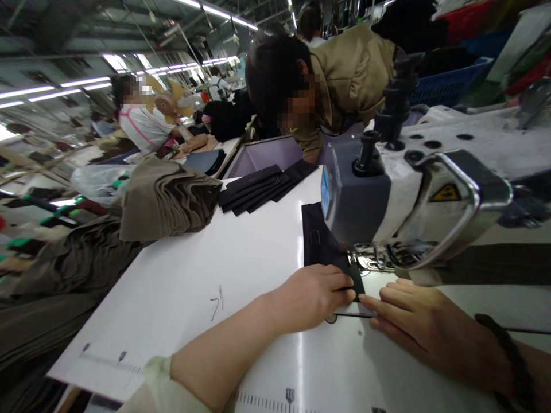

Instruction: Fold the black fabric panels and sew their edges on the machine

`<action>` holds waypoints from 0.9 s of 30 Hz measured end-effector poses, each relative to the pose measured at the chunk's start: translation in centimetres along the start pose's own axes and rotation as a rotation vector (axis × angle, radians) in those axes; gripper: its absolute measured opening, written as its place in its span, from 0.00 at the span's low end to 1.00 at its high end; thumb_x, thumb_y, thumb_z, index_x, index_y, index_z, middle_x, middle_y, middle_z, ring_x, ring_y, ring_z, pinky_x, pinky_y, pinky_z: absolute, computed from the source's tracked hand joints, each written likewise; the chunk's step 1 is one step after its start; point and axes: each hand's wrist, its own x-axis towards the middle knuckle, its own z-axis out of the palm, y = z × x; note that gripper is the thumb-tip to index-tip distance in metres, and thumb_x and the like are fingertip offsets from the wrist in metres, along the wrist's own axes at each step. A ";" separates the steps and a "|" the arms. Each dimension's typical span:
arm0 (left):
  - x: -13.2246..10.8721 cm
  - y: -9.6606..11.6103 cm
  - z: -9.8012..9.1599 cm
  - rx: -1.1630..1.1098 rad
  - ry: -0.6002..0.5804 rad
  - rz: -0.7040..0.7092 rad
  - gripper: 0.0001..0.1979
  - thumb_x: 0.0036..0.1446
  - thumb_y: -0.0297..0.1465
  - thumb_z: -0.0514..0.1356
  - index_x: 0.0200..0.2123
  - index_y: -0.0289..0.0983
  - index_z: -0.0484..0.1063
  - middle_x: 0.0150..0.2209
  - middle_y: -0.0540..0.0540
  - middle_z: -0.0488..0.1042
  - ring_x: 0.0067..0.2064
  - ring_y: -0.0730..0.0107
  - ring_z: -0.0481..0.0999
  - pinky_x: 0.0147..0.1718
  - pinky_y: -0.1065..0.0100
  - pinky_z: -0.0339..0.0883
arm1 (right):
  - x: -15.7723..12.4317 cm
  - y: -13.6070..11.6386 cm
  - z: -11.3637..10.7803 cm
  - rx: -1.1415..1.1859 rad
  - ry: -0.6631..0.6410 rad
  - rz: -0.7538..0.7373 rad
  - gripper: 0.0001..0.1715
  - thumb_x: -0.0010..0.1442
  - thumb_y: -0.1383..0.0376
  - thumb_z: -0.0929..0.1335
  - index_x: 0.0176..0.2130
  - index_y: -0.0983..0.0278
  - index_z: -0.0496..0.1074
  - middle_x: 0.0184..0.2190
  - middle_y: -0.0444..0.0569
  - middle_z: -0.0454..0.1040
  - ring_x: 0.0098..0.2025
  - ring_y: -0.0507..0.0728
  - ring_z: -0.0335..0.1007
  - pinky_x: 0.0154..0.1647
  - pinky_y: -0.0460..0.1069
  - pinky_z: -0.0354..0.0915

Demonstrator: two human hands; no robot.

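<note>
A black fabric piece [317, 244] with a small stitched rectangle lies on the white table, its right part under the needle area of the sewing machine [357, 192]. My left hand [316, 295] is closed over the near end of this piece, fingertips bent down onto the cloth. Just right of the cloth's near corner rests my right hand [434, 330], fingers stretched out along the machine bed and the index fingertip at the fabric edge. Nothing shows in its fingers. The machine head partly covers the fabric and the needle.
Overlapping black fabric pieces [262, 186] lie at the table's far edge. A stack of brown-grey cloth [167, 198] stands to the left, with more cloth [64, 264] beside the table. Opposite, a person in a khaki top [353, 74] leans over a lilac bin [271, 156].
</note>
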 end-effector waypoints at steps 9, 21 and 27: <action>0.6 -1.2 0.3 -0.013 -0.002 -0.080 0.12 0.65 0.29 0.50 0.42 0.28 0.71 0.43 0.41 0.72 0.49 0.63 0.70 0.52 0.65 0.64 | -0.2 0.9 1.5 -0.076 0.032 0.095 0.19 0.66 0.62 0.56 0.43 0.65 0.71 0.31 0.49 0.74 0.29 0.53 0.70 0.29 0.47 0.66; 1.0 -1.9 0.9 -0.027 0.051 -0.226 0.11 0.62 0.31 0.55 0.44 0.31 0.69 0.48 0.40 0.70 0.54 0.61 0.68 0.52 0.64 0.66 | -0.1 0.8 2.0 -0.124 0.066 0.168 0.19 0.65 0.62 0.57 0.45 0.66 0.72 0.36 0.53 0.75 0.33 0.55 0.73 0.31 0.49 0.69; 1.0 -2.1 0.9 -0.018 0.056 -0.218 0.12 0.61 0.31 0.56 0.44 0.29 0.69 0.48 0.40 0.70 0.54 0.59 0.67 0.52 0.63 0.65 | -0.3 0.8 2.0 -0.120 0.056 0.190 0.20 0.65 0.60 0.56 0.45 0.65 0.71 0.35 0.52 0.75 0.34 0.56 0.73 0.32 0.49 0.69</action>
